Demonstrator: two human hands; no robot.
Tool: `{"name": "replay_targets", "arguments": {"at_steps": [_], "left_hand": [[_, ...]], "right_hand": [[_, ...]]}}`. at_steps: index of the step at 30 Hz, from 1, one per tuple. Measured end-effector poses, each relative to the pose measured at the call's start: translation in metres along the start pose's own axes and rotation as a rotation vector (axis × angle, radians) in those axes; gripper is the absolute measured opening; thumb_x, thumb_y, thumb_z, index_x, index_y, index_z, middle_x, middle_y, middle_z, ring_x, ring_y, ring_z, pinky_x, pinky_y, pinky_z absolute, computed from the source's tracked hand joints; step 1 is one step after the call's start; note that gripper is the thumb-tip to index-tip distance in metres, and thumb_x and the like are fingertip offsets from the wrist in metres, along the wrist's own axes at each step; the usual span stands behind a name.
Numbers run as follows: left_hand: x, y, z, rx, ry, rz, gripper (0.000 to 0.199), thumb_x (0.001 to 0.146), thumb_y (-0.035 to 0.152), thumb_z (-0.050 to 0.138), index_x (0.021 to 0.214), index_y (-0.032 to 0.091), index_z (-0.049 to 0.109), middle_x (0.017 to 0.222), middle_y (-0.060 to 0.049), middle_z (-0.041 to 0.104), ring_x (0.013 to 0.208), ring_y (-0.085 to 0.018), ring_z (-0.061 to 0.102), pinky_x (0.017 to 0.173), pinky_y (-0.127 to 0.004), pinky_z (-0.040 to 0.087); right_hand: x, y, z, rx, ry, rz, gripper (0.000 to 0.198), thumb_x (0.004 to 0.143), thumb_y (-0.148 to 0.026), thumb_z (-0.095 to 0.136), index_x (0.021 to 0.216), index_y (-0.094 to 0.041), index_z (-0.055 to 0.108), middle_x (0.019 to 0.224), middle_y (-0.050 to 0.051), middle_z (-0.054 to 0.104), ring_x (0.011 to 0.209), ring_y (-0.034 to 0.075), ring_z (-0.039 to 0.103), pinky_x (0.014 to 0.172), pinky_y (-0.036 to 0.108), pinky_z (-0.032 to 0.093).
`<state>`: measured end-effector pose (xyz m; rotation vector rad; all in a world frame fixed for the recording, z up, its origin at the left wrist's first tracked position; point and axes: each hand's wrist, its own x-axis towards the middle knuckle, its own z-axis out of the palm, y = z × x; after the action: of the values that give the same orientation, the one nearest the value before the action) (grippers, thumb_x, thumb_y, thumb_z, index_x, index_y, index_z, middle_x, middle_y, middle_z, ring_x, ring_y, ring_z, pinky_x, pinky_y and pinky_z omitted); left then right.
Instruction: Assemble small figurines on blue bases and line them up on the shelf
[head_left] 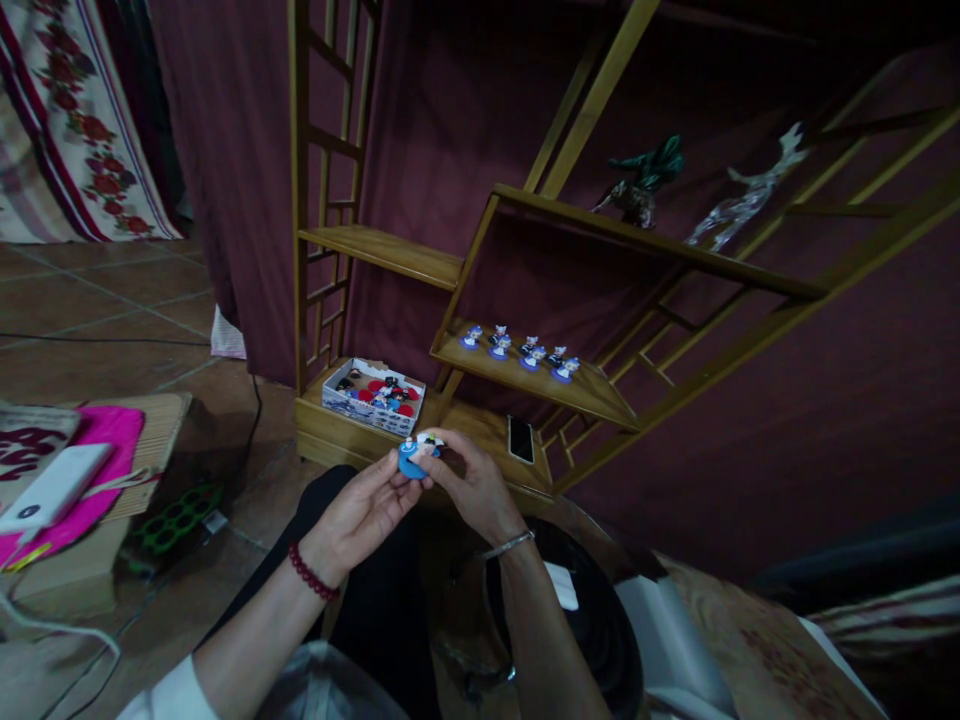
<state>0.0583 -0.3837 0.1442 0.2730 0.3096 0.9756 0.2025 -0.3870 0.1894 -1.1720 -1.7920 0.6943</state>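
A small figurine (418, 456) with a blue base and a white and pink upper part is between my hands, in front of the shelf. My left hand (369, 508) grips its blue base from the left with the thumb and fingers. From the right, my right hand (471, 478) pinches the upper part. Just beyond my hands, an open cardboard box (373, 396) holds several figurines with red, black and blue parts. Several small figurines (532, 356) on purple bases stand in two rows on the middle shelf (480, 358).
A phone (520, 440) lies on the bottom shelf. Two sculptures, one dark green (646, 180) and one clear (754, 192), stand on the upper shelf. At left, a white power bank (56, 488) rests on a pink cloth. A black round stool (592, 640) is beside my right forearm.
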Motion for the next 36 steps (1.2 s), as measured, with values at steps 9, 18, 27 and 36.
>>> {"name": "replay_targets", "arguments": {"at_steps": [9,18,27,36], "left_hand": [[0.0013,0.0003,0.0003,-0.047,-0.054,-0.037,0.018,0.085,0.020,0.047,0.089,0.008,0.061,0.080,-0.008,0.063,0.074,-0.015,0.062,0.066,-0.020,0.050],[-0.0006,-0.0011,-0.0011,-0.006,-0.050,-0.016,0.017,0.083,0.020,0.050,0.091,0.009,0.061,0.082,-0.008,0.064,0.075,-0.015,0.062,0.066,-0.020,0.050],[-0.0018,-0.0064,-0.0029,-0.025,-0.030,-0.042,0.017,0.083,0.018,0.050,0.091,0.007,0.060,0.081,-0.008,0.062,0.074,-0.015,0.062,0.065,-0.020,0.050],[0.0032,-0.0051,0.0029,-0.010,0.001,-0.016,0.017,0.083,0.016,0.049,0.096,0.009,0.057,0.086,-0.010,0.063,0.078,-0.015,0.062,0.067,-0.022,0.051]], "right_hand": [[-0.0001,-0.0019,0.0025,0.043,0.027,0.024,0.028,0.079,-0.032,0.056,0.106,-0.024,0.058,0.102,0.004,0.063,0.095,0.018,0.057,0.087,0.034,0.045],[-0.0006,0.0043,0.0062,0.067,0.040,0.042,0.025,0.078,-0.034,0.058,0.100,-0.023,0.059,0.099,0.004,0.063,0.094,0.018,0.058,0.085,0.033,0.045],[-0.0038,-0.0011,-0.0026,-0.030,-0.030,0.004,0.025,0.079,-0.034,0.056,0.100,-0.022,0.059,0.098,0.003,0.062,0.092,0.017,0.057,0.084,0.031,0.044],[-0.0054,0.0062,-0.0003,0.007,0.033,0.003,0.029,0.080,-0.032,0.054,0.108,-0.024,0.056,0.104,0.004,0.060,0.095,0.018,0.056,0.086,0.033,0.044]]}}
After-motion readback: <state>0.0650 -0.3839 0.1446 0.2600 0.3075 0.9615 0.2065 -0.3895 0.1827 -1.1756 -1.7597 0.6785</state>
